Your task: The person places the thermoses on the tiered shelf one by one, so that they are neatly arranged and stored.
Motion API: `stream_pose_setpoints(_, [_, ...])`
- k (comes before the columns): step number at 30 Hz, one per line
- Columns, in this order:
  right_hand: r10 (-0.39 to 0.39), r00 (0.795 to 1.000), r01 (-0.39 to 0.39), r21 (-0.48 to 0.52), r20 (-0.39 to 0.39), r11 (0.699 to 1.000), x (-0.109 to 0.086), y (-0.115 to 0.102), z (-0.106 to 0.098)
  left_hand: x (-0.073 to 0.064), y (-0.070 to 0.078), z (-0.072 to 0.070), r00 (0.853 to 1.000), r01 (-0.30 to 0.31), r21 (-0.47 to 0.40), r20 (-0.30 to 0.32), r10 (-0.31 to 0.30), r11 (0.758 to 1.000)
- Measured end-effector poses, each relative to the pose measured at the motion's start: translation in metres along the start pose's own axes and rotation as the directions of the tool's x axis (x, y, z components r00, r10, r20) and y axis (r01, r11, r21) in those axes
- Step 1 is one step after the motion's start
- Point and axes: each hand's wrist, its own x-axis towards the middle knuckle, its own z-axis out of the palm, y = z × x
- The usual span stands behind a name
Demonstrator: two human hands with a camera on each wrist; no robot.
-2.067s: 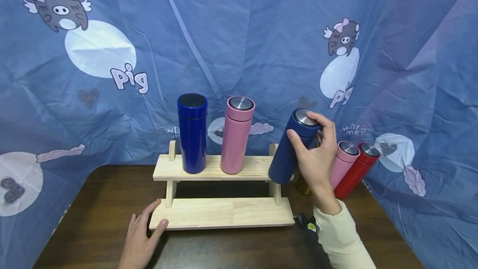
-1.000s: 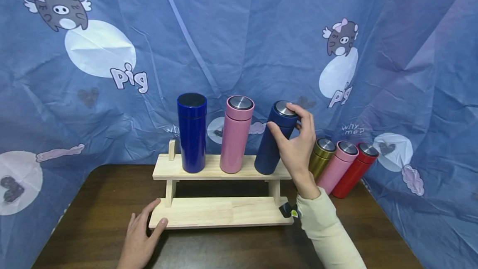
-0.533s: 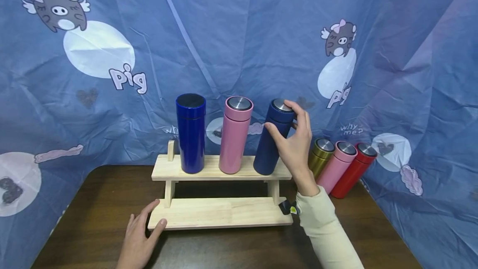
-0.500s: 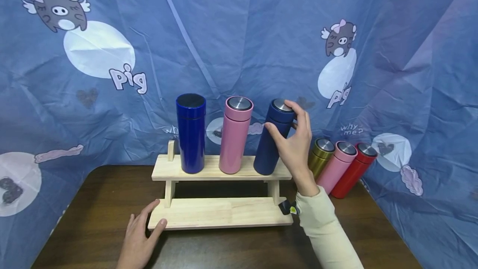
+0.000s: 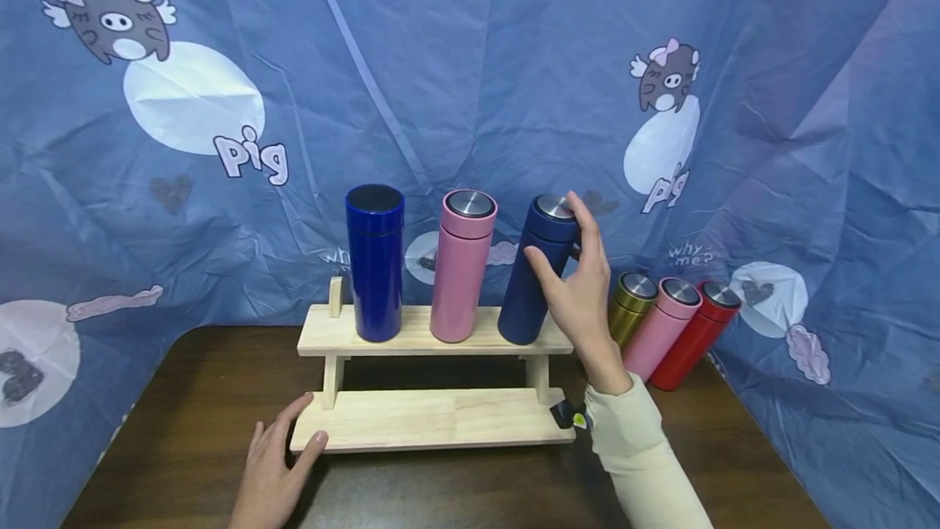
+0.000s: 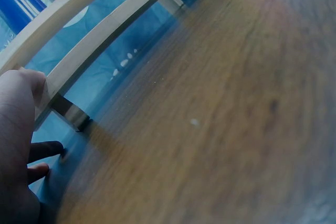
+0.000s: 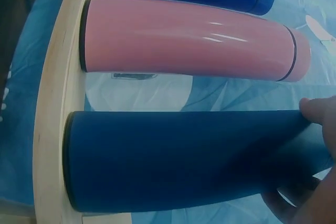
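In the head view, a navy thermos flask point(image 5: 526, 292) with a steel-topped lid stands at the right end of the wooden stand's upper shelf point(image 5: 419, 322). My right hand point(image 5: 583, 292) is round its upper part, thumb on the near side and index finger at the lid's edge. The right wrist view shows the thumb at one side of the flask, other fingers partly hidden behind it. A pink flask point(image 5: 461, 284) and a glossy blue flask point(image 5: 377, 276) stand to its left. My left hand point(image 5: 273, 464) rests with spread fingers against the lower shelf's point(image 5: 441, 419) left end.
Gold point(image 5: 629, 308), pink point(image 5: 664, 329) and red point(image 5: 698, 337) flasks stand on the brown table point(image 5: 184, 423) right of the stand. A blue patterned cloth point(image 5: 470, 64) hangs behind. A small black item point(image 5: 564, 413) shows by the right sleeve.
My right hand has brought the navy flask leftward onto the upper shelf. Over the last half second its index finger has straightened and its grip has loosened slightly. The left hand has stayed put.
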Motion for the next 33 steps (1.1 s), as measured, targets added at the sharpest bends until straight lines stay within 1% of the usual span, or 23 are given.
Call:
stream_pose_setpoints(4, [0.016, 0.999, -0.016, 0.001, 0.05, 1.0, -0.002, 0.0, -0.003, 0.0, 0.0, -0.001, 1.0, 0.006, 0.002, -0.002, -0.006, 1.0])
stream_pose_setpoints(9, [0.028, 0.997, -0.028, 0.0, 0.07, 1.0, -0.002, -0.001, -0.007, -0.001, -0.001, 0.0, 1.0, -0.006, -0.004, -0.009, 0.006, 1.0])
stream_pose_setpoints(13, [0.033, 0.998, -0.033, 0.008, 0.057, 0.999, -0.004, 0.001, -0.011, -0.001, -0.001, 0.002, 1.0, -0.013, -0.005, -0.009, 0.013, 1.0])
stream_pose_setpoints(22, [-0.001, 1.0, 0.001, 0.005, 0.0, 1.0, -0.015, 0.009, -0.026, -0.001, -0.001, 0.003, 0.999, -0.024, -0.006, -0.024, 0.024, 1.0])
stream_pose_setpoints(30, [-0.063, 0.998, 0.063, -0.025, 0.004, 0.998, -0.031, 0.014, -0.044, -0.001, -0.002, 0.003, 0.999, -0.021, -0.009, -0.024, 0.021, 1.0])
stream_pose_setpoints(33, [-0.074, 0.997, 0.074, -0.026, 0.003, 0.997, -0.036, 0.016, -0.05, -0.001, -0.002, 0.002, 1.0, -0.018, -0.009, -0.022, 0.018, 1.0])
